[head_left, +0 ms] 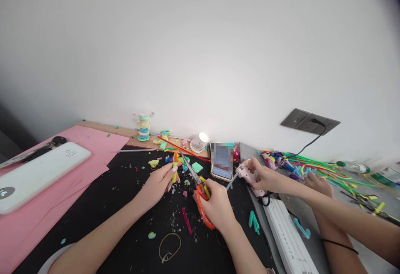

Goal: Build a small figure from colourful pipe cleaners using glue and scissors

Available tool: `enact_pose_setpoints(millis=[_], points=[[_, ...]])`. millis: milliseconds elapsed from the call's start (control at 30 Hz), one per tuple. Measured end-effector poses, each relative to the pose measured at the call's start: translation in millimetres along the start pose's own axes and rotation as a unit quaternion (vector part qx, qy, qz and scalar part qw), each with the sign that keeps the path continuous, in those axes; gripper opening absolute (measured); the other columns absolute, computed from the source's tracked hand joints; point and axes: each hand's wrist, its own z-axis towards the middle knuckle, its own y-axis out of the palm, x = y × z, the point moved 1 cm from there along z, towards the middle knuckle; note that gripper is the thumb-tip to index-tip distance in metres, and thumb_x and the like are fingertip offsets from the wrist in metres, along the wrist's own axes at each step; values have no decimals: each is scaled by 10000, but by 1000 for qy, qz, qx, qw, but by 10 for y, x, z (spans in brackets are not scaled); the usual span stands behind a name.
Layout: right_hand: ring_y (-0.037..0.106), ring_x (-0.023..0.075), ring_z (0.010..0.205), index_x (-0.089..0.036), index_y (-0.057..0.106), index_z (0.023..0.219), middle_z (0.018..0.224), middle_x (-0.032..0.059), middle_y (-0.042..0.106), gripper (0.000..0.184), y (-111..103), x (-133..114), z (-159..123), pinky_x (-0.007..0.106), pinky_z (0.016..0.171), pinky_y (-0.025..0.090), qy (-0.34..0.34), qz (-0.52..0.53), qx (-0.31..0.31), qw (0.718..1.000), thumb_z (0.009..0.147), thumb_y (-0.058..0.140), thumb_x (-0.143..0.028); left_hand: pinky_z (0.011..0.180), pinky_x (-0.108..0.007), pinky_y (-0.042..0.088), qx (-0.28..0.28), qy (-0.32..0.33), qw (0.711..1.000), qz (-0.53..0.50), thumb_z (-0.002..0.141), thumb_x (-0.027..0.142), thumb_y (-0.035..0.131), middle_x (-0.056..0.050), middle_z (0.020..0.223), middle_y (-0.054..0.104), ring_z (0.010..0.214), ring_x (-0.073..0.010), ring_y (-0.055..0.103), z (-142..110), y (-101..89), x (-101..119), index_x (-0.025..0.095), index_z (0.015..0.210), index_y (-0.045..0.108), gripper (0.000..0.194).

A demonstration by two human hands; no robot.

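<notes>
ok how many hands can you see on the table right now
4. The person's left hand holds a yellow-green piece; their right hand grips orange scissors. A co-worker's hand holds a pink glue gun; their other hand touches pipe cleaners.

Bare forearms, a white short sleeve [54, 259] at left

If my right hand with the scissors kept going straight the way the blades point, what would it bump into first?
Probably the yellow-green stick pinched in your left hand. The right hand aims the scissors up and left, blade tips just short of it. Depth is hard to judge.
</notes>
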Motion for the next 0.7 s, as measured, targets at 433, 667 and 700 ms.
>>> enact_pose_setpoints(millis=[433,667,700], points=[[417,124,566,-219,391,738,695,-28,487,196,-54,-74,-51,215,502,264,-11,15,-18,1000,687,556,-312,659,-271,387,49,51,997,37,861,437,404,12,686,548,650,-160,499,-16,-38,84,203,707,509,298],[350,104,538,-209,344,648,626,-46,445,283,-61,-94,-49,220,499,212,-24,-30,-30,999,690,596,-333,705,-268,414,50,68,996,-18,854,342,441,13,678,548,679,-158,546,-23,-52,117,198,725,523,210],[344,102,536,-208,341,646,623,-48,442,289,-61,-93,-52,219,498,209,-27,-31,-34,999,690,599,-332,700,-267,412,56,72,996,-12,853,338,442,12,677,545,677,-158,542,-23,-55,116,197,720,523,209]])
